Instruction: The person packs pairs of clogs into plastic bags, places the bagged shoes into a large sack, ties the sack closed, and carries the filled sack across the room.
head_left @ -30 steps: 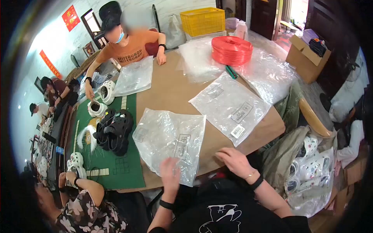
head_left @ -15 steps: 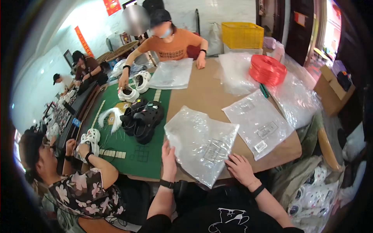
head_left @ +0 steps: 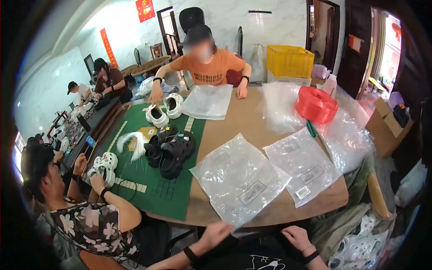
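Note:
A clear plastic bag (head_left: 240,175) with a printed box lies flat on the brown table in front of me. My left hand (head_left: 217,235) is at its lowest corner by the table's near edge, fingers closed on that corner. To the right, my right hand (head_left: 297,237) hovers off the edge near my lap, its fingers loosely curled and touching no bag. A second clear bag (head_left: 302,166) with a barcode label lies to the right, partly beside the first. Black clogs (head_left: 173,153) stand on the green mat (head_left: 168,204) to the left.
Across the table a person in orange (head_left: 210,72) reaches to white clogs (head_left: 157,116). A person at left (head_left: 94,220) holds white clogs (head_left: 105,167). Red twine (head_left: 316,105), more bags (head_left: 344,135) and a yellow crate (head_left: 290,61) are at right.
The near bag now lies flatter on the table. My left hand has moved from its left side to the lowest corner. My right hand has drawn back from the bag toward my lap.

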Available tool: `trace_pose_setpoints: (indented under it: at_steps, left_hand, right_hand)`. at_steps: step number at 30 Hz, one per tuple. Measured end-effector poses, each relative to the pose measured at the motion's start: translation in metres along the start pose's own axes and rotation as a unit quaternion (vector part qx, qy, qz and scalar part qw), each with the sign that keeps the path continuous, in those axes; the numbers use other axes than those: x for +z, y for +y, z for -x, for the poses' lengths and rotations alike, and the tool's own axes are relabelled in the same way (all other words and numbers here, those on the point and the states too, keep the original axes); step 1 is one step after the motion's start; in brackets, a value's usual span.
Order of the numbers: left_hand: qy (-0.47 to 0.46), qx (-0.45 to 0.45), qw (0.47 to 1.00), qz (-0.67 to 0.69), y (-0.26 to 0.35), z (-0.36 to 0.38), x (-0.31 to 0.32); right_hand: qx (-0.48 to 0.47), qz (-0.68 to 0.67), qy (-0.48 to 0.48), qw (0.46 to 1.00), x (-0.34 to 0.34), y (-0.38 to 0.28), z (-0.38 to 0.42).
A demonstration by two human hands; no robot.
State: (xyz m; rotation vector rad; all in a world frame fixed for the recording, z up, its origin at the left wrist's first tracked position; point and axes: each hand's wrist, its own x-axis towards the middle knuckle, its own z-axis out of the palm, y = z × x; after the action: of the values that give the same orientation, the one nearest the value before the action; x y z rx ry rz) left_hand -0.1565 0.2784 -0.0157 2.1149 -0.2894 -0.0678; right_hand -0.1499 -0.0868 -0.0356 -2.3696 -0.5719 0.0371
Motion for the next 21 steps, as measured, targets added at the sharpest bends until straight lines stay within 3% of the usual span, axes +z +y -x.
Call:
trace_pose_setpoints:
  at_steps: [1,3,4,5,9,15,21]
  left_hand:
    - [-0.103,-0.019,0.994,0.007,0.004,0.019,0.008]
    - [-0.178,-0.012,0.984,0.025,-0.016,0.044,0.026]
    - [-0.209,-0.022,0.978,-0.003,-0.023,0.049,0.030]
    - [-0.211,-0.025,0.977,-0.003,-0.031,0.050,0.032]
    - [-0.273,-0.057,0.960,-0.006,-0.046,0.046,0.036]
    - [-0.289,-0.071,0.952,-0.066,-0.081,0.052,0.053]
    - [-0.290,-0.101,0.951,-0.040,-0.081,0.056,0.054]
  right_hand:
    - [0.036,-0.005,-0.051,0.998,0.002,0.007,0.005]
    - [0.074,-0.013,-0.105,0.992,0.011,0.022,0.014]
    - [0.136,-0.063,-0.178,0.972,0.020,0.031,0.017]
    - [0.196,-0.114,-0.248,0.942,0.029,0.040,0.018]
    - [0.246,-0.181,-0.317,0.898,0.050,0.056,0.015]
    - [0.253,-0.400,-0.237,0.848,0.076,0.048,0.017]
    - [0.246,-0.373,-0.228,0.865,0.083,0.039,0.031]
